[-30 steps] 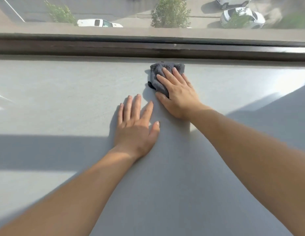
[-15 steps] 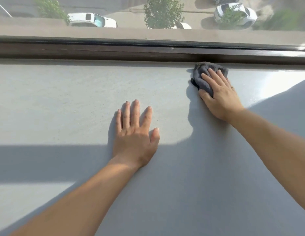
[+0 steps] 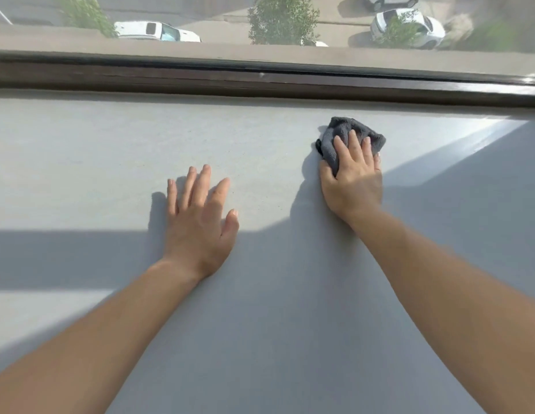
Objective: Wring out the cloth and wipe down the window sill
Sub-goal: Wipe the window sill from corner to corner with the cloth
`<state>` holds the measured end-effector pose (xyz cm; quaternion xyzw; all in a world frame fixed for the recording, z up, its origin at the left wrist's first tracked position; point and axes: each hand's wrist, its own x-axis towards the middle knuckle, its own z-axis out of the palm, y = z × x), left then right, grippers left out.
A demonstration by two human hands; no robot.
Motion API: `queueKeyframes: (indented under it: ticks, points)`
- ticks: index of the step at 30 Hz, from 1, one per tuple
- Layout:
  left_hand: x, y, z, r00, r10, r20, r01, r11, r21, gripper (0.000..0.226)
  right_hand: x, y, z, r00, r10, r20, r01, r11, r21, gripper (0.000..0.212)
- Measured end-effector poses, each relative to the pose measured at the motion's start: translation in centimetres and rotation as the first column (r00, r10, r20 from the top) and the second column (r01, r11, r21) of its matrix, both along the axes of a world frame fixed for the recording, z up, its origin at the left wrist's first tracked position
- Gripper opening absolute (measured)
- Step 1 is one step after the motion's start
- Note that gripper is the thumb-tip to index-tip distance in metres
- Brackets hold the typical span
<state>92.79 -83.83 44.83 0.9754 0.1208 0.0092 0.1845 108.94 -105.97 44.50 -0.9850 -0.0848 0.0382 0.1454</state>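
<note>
A wide, pale grey window sill [image 3: 96, 162] fills most of the view. A bunched dark grey cloth [image 3: 349, 131] lies on it at the right of centre, a short way in front of the window frame. My right hand [image 3: 352, 177] presses flat on the cloth, fingers over its near half, thumb at its left edge. My left hand [image 3: 200, 222] rests palm down on the bare sill to the left, fingers spread, holding nothing.
A dark brown window frame [image 3: 200, 80] runs along the far edge of the sill. Behind the glass are a concrete ledge, trees and parked cars far below. Sunlight and shadow bands cross the sill.
My right hand slid the cloth to the right along the frame, then drew it a little back toward me. My left hand stayed in place.
</note>
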Motion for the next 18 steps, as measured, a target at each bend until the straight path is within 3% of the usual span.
queueKeyframes:
  ticks: [2, 5, 7, 10, 12, 14, 18]
  points:
    - [-1.6, -2.4, 0.3, 0.999, 0.006, 0.042, -0.004, 1.000, -0.025, 0.059, -3.2, 0.9, 0.0, 0.982, 0.183, 0.054, -0.182, 0.983, -0.012, 0.062]
    - [-4.6, -5.6, 0.1, 1.000, 0.028, -0.010, -0.028, 0.999, -0.046, 0.061, -6.9, -0.7, 0.3, 0.879, 0.476, -0.021, -0.477, 0.878, -0.044, 0.065]
    - [-5.7, -6.7, -0.5, 0.999, 0.015, -0.038, -0.015, 1.000, 0.000, 0.066, -5.5, -3.3, 0.4, 0.881, 0.471, -0.041, -0.472, 0.879, -0.060, 0.065]
    - [-5.8, -6.9, -1.0, 0.998, 0.015, -0.061, -0.010, 0.996, 0.087, 0.069, -2.1, -6.2, 0.7, 0.984, 0.173, -0.047, -0.176, 0.983, -0.054, 0.063]
    - [-5.6, -7.0, -0.9, 0.997, 0.021, -0.074, -0.013, 0.994, 0.106, 0.070, -2.6, -5.9, 0.8, 0.997, 0.058, -0.054, -0.061, 0.997, -0.056, 0.062]
    - [-5.6, -7.2, -0.9, 0.997, 0.021, -0.078, -0.012, 0.994, 0.108, 0.070, -5.9, -4.5, 0.6, 0.985, 0.172, -0.023, -0.173, 0.984, -0.042, 0.063]
    - [-5.7, -7.0, -0.8, 0.996, 0.026, -0.083, -0.016, 0.993, 0.118, 0.071, -11.2, -5.3, 0.4, 0.850, 0.526, -0.041, -0.527, 0.849, -0.039, 0.066]
